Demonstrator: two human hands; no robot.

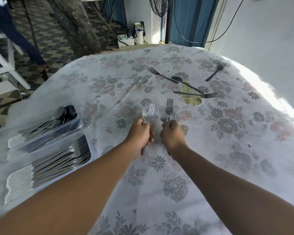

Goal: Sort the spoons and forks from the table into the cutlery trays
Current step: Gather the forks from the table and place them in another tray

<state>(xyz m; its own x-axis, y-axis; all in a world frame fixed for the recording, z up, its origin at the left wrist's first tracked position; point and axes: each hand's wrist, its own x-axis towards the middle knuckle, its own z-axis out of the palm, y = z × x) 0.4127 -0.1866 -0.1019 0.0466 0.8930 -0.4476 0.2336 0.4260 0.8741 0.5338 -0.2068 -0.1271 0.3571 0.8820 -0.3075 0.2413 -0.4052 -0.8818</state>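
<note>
Both hands are raised over the middle of the tabletop, which is covered with a white cloth printed with grey and pink flowers. The left hand is closed in a fist around the handle of a shiny metal fork, perhaps more than one, with the tines pointing up and away. The right hand is also closed, and it holds two metal forks upright, one set a little lower than the other. The two hands are just beside each other.

Four more dark metal forks lie loose on the far right part of the cloth: three near together, close to a torn hole in it, and one apart, nearer the bright edge. I see no loose spoons on the cloth.

At the left stand two clear plastic cutlery trays. The farther tray holds spoons, and the nearer tray holds forks lying side by side.

The step in hand seems to be gathering forks, with the spoons apparently finished. The next move probably calls for carrying both bundles left to the nearer tray and laying them in line with the others, then reaching far right for the last four.
</note>
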